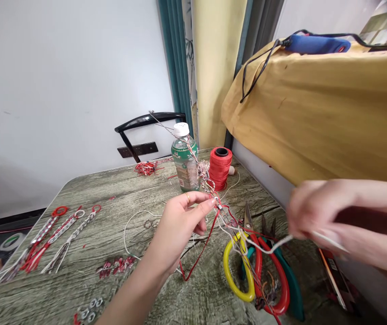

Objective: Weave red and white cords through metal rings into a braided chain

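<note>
Two hands engaged: braided cord (210,180) is pinched by left hand (179,221). White strand (274,243) is gripped by blurred right hand (315,216), above scissors (247,266).

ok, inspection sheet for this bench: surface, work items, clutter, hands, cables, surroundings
Surface: wood-grain table, strewn with cord scraps.
Work items: braided red-and-white cord piece pinched at its metal link; white strand runs to the right hand; red thread spool and water bottle behind.
Clutter: three finished braids at left, small metal nuts, yellow, red and teal scissors, loose red bits.
Hands: left hand pinches the cord piece; right hand blurred, pulling the white strand.
Cables: black cable over the yellow cloth.
Surroundings: white wall, teal curtain, black chair back, yellow cloth.
</note>
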`<state>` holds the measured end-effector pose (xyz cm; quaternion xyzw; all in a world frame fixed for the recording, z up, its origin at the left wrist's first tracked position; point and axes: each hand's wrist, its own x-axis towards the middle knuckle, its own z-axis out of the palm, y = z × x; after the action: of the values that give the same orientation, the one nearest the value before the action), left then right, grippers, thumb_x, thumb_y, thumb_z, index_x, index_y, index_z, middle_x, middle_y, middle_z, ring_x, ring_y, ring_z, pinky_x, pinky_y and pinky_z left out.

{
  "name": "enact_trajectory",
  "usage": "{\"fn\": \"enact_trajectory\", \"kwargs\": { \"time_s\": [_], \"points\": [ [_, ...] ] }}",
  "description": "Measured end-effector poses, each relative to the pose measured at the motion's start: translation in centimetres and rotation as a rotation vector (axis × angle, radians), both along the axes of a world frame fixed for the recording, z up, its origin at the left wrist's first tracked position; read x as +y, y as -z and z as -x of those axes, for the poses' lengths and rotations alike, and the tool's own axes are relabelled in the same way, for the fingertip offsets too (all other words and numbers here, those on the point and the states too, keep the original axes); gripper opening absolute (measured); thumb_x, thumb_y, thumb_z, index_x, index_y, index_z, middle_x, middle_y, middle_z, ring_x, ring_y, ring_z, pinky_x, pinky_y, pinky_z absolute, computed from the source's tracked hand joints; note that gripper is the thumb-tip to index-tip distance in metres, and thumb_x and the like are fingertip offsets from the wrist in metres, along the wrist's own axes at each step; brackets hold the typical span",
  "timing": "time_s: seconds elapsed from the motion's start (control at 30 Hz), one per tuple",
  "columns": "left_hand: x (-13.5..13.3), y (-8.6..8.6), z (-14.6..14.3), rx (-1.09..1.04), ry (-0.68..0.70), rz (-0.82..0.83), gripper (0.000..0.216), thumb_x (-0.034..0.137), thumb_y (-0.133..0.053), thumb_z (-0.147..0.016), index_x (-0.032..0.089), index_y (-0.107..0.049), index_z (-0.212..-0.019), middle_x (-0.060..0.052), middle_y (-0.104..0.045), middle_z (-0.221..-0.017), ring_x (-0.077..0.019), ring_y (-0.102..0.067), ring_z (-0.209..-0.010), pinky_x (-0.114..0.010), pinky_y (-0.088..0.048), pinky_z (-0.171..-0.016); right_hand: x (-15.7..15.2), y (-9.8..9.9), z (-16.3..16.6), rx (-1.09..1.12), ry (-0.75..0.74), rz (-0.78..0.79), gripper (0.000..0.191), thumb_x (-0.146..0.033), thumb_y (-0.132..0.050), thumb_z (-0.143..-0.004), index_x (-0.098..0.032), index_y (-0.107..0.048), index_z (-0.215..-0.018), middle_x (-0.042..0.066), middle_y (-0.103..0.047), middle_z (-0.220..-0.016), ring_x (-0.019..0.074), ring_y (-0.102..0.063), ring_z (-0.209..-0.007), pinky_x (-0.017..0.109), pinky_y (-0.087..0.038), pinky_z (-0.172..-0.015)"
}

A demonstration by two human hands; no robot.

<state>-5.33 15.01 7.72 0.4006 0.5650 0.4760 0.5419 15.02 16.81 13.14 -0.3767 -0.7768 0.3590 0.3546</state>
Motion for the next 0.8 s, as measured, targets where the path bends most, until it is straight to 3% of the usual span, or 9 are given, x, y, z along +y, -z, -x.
{"fn": "enact_trajectory", "kwargs": {
  "time_s": [0.07,0.1,0.3,0.5,0.8],
  "points": [
    [0.0,0.1,0.1,0.004,0.013,-0.005,0.021,0.033,-0.060,-0.072,0.013,-0.061,-0.079,0.004,-0.047,-0.048,-0.0065,-0.039,-0.043,-0.018,-0.033,-0.043,0.4,-0.1,1.4,0.004,-0.029,0.015,0.002,-0.025,-0.064,-0.072,-0.027,-0.063,-0.071,-0.001,-0.062,-0.070,0.0128,-0.057,-0.063,0.019,-0.045,-0.054],
    [0.0,0.2,0.1,0.003,0.015,-0.007,0.020,0.032,-0.060,-0.073,0.013,-0.061,-0.080,0.004,-0.047,-0.048,-0.0066,-0.039,-0.043,-0.018,-0.034,-0.043,0.6,0.0,2.0,-0.007,-0.038,0.012,0.005,-0.022,-0.063,-0.073,-0.026,-0.063,-0.075,-0.002,-0.062,-0.074,0.0119,-0.056,-0.065,0.019,-0.045,-0.056],
    [0.0,0.2,0.3,-0.030,-0.009,-0.009,0.018,0.029,-0.060,-0.072,0.013,-0.062,-0.082,0.004,-0.046,-0.048,-0.0066,-0.039,-0.044,-0.018,-0.036,-0.042,1.9,1.6,3.8,-0.139,-0.027,-0.094,0.008,-0.022,-0.054,-0.080,-0.020,-0.061,-0.076,0.000,-0.062,-0.076,0.0126,-0.057,-0.069,0.022,-0.043,-0.061],
    [-0.1,-0.3,0.3,-0.045,-0.021,-0.004,0.015,0.028,-0.060,-0.071,0.013,-0.059,-0.075,0.005,-0.045,-0.046,-0.0065,-0.038,-0.044,-0.017,-0.036,-0.043,2.2,1.6,4.9,-0.268,0.008,-0.268,0.009,-0.016,-0.053,-0.080,-0.020,-0.061,-0.082,-0.002,-0.063,-0.079,0.0116,-0.056,-0.070,0.023,-0.040,-0.063],
    [-0.1,-0.4,0.4,-0.087,-0.037,0.007,0.013,0.027,-0.060,-0.070,0.015,-0.057,-0.074,0.005,-0.045,-0.048,-0.0071,-0.039,-0.045,-0.018,-0.037,-0.044,2.0,1.9,5.4,-0.453,0.079,-0.494,0.013,-0.020,-0.048,-0.083,-0.019,-0.060,-0.083,0.004,-0.057,-0.083,0.0154,-0.052,-0.075,0.027,-0.041,-0.066]
  ]
}}
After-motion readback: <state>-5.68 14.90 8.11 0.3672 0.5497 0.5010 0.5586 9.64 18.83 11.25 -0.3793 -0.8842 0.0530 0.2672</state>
